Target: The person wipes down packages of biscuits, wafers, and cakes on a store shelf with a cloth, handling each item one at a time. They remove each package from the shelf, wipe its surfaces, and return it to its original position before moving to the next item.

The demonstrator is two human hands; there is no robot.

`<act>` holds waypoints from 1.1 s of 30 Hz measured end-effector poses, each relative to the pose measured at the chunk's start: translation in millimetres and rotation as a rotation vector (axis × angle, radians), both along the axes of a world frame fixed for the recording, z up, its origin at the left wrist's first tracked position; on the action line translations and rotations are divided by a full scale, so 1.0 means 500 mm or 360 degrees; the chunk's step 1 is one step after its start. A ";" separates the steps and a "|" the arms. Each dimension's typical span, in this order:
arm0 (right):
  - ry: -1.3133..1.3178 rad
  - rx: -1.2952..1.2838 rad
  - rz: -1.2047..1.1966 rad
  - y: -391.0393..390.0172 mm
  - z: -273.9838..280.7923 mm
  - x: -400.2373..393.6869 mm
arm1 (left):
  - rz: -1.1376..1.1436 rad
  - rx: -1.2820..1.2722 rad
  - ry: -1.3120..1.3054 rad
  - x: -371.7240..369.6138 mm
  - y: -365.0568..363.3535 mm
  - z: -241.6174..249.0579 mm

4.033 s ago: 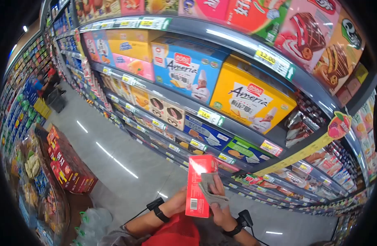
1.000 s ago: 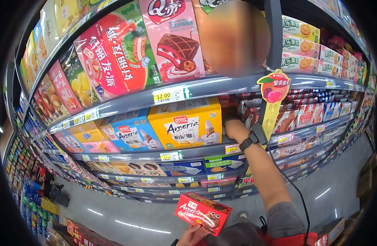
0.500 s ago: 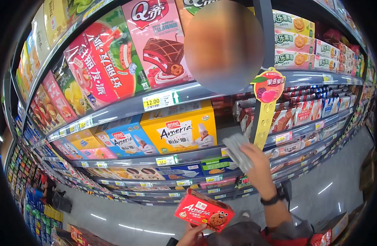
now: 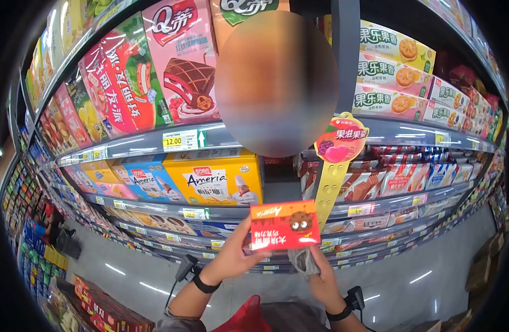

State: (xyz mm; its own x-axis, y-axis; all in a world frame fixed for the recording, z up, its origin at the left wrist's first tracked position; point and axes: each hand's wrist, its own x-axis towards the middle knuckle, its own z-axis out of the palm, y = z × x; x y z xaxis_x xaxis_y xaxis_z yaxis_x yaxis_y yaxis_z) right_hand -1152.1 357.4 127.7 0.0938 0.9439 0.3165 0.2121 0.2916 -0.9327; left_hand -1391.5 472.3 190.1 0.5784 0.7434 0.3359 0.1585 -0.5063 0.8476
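Observation:
A red biscuit box (image 4: 285, 226) with a cartoon cookie is raised in front of the lower shelves. My left hand (image 4: 230, 255) is closed round the box's left side, thumb along its lower edge. Below the box's right corner is my right hand (image 4: 322, 276), its fingers closed on a crumpled grey cloth (image 4: 304, 261). Its fingertips reach the box's lower right edge; whether they also grip the box is unclear. Behind the box, a yellow Ameria box (image 4: 213, 180) and a blue Ameria box (image 4: 146, 180) stand on the shelf.
An upper shelf rail (image 4: 238, 138) crosses the view, with large snack boxes above it. A yellow hanging strip (image 4: 329, 185) hangs beside wrapped wafer packs (image 4: 368, 185). Red cartons (image 4: 108, 310) stand at the lower left. A person (image 4: 52, 224) is in the aisle at the far left.
My left hand has lifted the red box, now turned to show another face. My right hand has come down from the shelf with the grey cloth to the box. The view has shifted.

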 end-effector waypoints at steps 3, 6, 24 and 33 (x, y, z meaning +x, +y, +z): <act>-0.0103 0.0153 -0.0001 0.041 0.021 0.017 | 0.0095 0.0262 0.0002 0.043 0.019 0.047; -0.0121 0.0256 0.0027 0.085 0.026 0.018 | 0.0299 0.0473 -0.0096 0.074 0.047 0.043; -0.0487 0.0307 -0.0140 0.204 0.094 -0.039 | 0.1118 0.0890 -0.0184 0.136 0.106 0.016; -0.0469 0.0509 -0.0251 0.244 0.035 -0.057 | 0.1202 0.0843 -0.0082 0.142 0.129 -0.018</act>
State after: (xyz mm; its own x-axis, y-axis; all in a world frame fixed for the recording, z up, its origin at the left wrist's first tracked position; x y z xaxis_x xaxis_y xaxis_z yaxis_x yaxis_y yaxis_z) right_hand -1180.4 479.6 145.3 0.0908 0.7758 0.6244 0.5196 0.4979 -0.6943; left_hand -1320.5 536.7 181.2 -0.0228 0.6591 0.7517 0.5732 -0.6074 0.5500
